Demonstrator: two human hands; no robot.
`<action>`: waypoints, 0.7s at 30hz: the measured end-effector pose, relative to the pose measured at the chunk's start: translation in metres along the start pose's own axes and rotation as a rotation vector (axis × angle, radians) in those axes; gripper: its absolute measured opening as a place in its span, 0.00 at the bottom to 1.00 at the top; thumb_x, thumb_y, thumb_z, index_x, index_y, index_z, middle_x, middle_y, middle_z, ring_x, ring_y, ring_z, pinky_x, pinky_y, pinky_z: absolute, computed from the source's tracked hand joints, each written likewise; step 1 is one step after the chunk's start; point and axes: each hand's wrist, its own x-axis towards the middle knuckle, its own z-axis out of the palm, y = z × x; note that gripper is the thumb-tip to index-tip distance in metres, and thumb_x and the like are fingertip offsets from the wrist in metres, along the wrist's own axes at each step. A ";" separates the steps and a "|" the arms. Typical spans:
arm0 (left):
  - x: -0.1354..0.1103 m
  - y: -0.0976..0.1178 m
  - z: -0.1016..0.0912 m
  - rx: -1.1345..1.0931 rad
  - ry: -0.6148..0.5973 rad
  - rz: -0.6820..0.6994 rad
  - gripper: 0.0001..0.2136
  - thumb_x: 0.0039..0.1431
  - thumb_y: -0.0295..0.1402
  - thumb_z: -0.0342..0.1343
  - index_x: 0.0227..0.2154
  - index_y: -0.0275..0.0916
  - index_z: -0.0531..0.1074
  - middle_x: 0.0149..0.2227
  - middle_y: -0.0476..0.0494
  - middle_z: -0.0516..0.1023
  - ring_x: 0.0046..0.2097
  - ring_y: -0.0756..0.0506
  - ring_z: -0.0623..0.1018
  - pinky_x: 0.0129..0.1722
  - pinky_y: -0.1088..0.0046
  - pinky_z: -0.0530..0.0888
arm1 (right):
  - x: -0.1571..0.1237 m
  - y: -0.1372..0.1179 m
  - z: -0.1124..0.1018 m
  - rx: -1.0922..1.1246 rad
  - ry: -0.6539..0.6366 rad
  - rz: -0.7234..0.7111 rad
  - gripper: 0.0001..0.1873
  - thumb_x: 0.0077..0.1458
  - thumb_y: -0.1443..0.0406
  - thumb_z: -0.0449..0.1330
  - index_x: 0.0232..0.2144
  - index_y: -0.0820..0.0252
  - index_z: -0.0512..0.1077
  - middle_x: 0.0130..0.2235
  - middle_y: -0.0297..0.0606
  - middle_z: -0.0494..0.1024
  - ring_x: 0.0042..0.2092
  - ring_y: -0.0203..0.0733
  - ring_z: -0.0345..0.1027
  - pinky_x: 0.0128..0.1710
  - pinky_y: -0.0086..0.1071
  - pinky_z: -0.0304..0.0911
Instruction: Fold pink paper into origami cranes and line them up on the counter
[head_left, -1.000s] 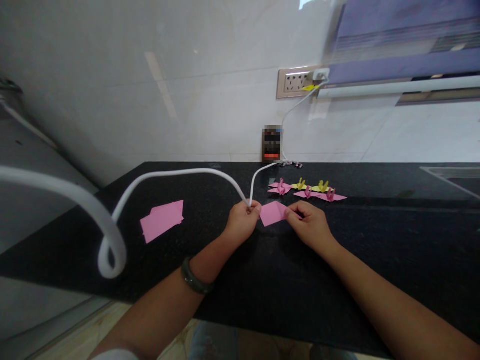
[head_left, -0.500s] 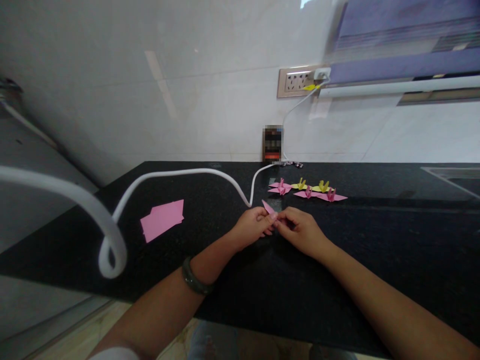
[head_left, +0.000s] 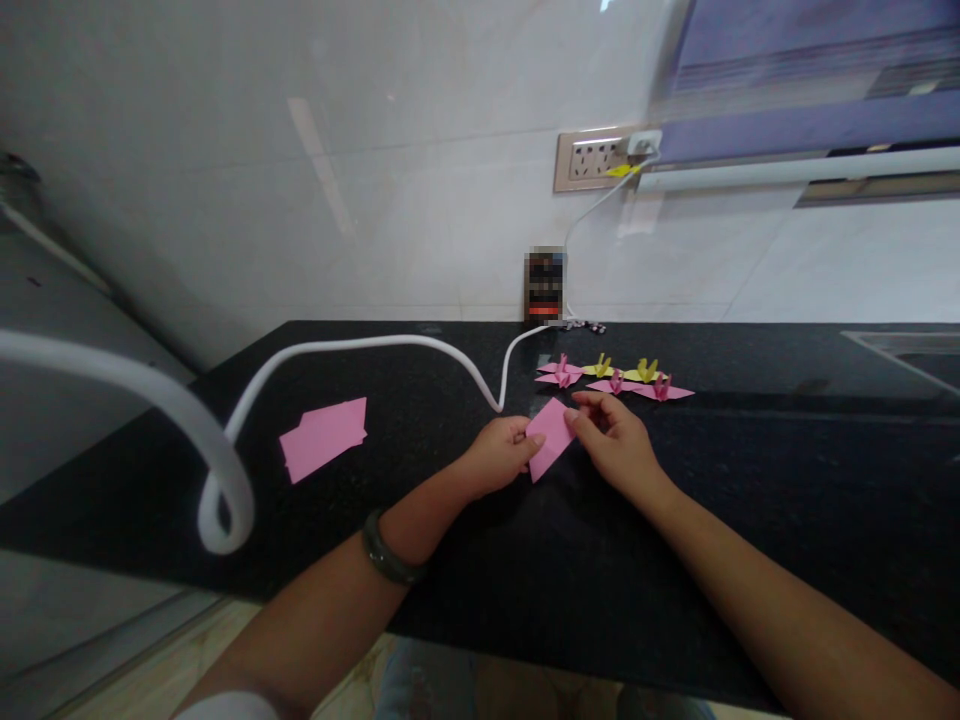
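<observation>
Pink paper [head_left: 550, 436], thin and folded to a slanted, roughly four-sided shape with crisp edges, sits between both hands on the black speckled stone counter [head_left: 675, 520], which looks smooth and glossy. The left hand [head_left: 501, 458] pinches the paper's lower left edge between thumb and fingers; the right hand [head_left: 616, 442] holds its upper right edge with the fingertips closed on it. A dark bangle [head_left: 388, 555] circles the left wrist.

Just behind the right hand lies a row of small folded cranes [head_left: 611, 378], pink and yellow, with pointed wings spread flat. To the left, well apart from the hands, a loose stack of pink sheets [head_left: 324, 437] lies flat. A white rubbery cable [head_left: 360, 346] curves across the counter, ending near the left hand, and loops thick and blurred at the left of the view. A small device [head_left: 545, 288] leans on the pale tiled wall [head_left: 375, 150]. The counter's front edge runs under both forearms; bare stone stretches to the right of the hands.
</observation>
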 end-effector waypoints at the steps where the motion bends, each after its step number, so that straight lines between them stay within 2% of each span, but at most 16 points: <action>1: 0.000 -0.001 0.000 0.009 -0.014 0.004 0.13 0.49 0.38 0.48 0.31 0.32 0.66 0.25 0.46 0.69 0.25 0.53 0.69 0.24 0.77 0.66 | 0.000 0.000 0.000 0.020 -0.025 -0.009 0.18 0.47 0.58 0.52 0.40 0.62 0.65 0.30 0.38 0.70 0.30 0.37 0.63 0.29 0.31 0.60; 4: 0.001 -0.001 0.000 0.021 -0.030 0.015 0.13 0.48 0.38 0.49 0.29 0.31 0.67 0.24 0.47 0.69 0.25 0.53 0.68 0.23 0.78 0.65 | -0.003 -0.004 0.000 0.031 -0.105 -0.093 0.13 0.48 0.60 0.52 0.35 0.61 0.68 0.32 0.38 0.72 0.32 0.38 0.64 0.31 0.31 0.60; 8: 0.001 0.000 -0.001 -0.034 -0.028 0.015 0.12 0.46 0.38 0.51 0.27 0.32 0.66 0.23 0.47 0.68 0.25 0.53 0.68 0.23 0.79 0.65 | -0.005 -0.008 -0.002 -0.008 -0.082 -0.160 0.11 0.50 0.61 0.51 0.32 0.60 0.69 0.30 0.37 0.71 0.30 0.37 0.64 0.30 0.31 0.59; 15: 0.000 0.002 -0.003 -0.136 0.103 -0.023 0.12 0.47 0.40 0.50 0.26 0.33 0.65 0.21 0.49 0.68 0.22 0.54 0.67 0.22 0.79 0.63 | -0.005 -0.012 -0.004 -0.063 -0.020 -0.208 0.10 0.50 0.62 0.51 0.30 0.60 0.69 0.28 0.36 0.70 0.29 0.36 0.62 0.29 0.30 0.59; 21: 0.001 0.006 -0.002 -0.262 0.078 -0.082 0.13 0.50 0.39 0.47 0.30 0.33 0.65 0.22 0.46 0.70 0.24 0.52 0.70 0.24 0.77 0.65 | -0.006 -0.020 -0.007 -0.109 -0.103 -0.365 0.10 0.50 0.66 0.51 0.34 0.58 0.70 0.28 0.36 0.69 0.31 0.36 0.62 0.31 0.30 0.59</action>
